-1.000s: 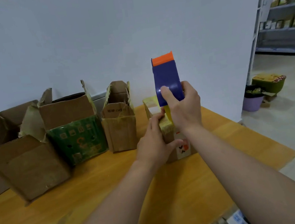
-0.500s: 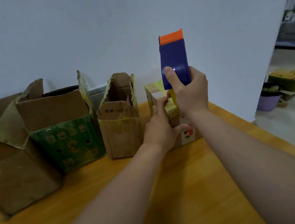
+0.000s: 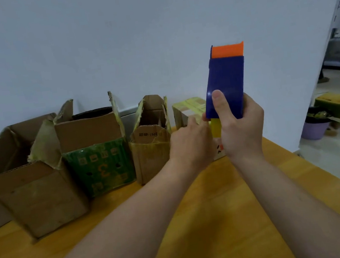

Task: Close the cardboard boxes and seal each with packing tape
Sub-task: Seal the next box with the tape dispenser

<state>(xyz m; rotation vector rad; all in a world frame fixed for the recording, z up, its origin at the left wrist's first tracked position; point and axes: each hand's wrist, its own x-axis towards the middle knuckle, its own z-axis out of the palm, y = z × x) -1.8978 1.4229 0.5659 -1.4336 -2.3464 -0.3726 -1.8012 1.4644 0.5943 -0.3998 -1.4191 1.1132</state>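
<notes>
Drawn nearer and lower since half a second ago: tape dispenser point(image 3: 226, 86), now over the near edge of the small taped box point(image 3: 188, 107); the left fingers are shifted from the box top to that edge.

Wooden table point(image 3: 210, 221): all boxes are stood on it in a row against the wall.

Large brown box point(image 3: 32, 196), far left: flaps up, unsealed. It is judged light but awkward, so it is best steadied with a flat palm on the folded flaps.

Green printed box point(image 3: 100, 167), touching or just beside the large one: flaps raised, edges torn. The card is judged soft at the tears and likely to buckle if pinched there.

Narrow brown box point(image 3: 152, 153), just beside the green one: open, with one flap bent inward.

Small taped box, at the right end: closed, yellow tape seen across its top. It is judged light enough to slide under a pull, so it must be held down.

Tape dispenser: blue body, orange end uppermost. It is rigid and smooth — gripped round the body by the right hand point(image 3: 241, 127), thumb laid up its face.

Left hand point(image 3: 190, 141): fingers extended, pressed at the box's near top edge beside the dispenser's lower corner, nothing grasped.

Yellow tape strip point(image 3: 216, 127), seen below the dispenser: thin and sticky — judged prone to creasing unless kept taut.
</notes>
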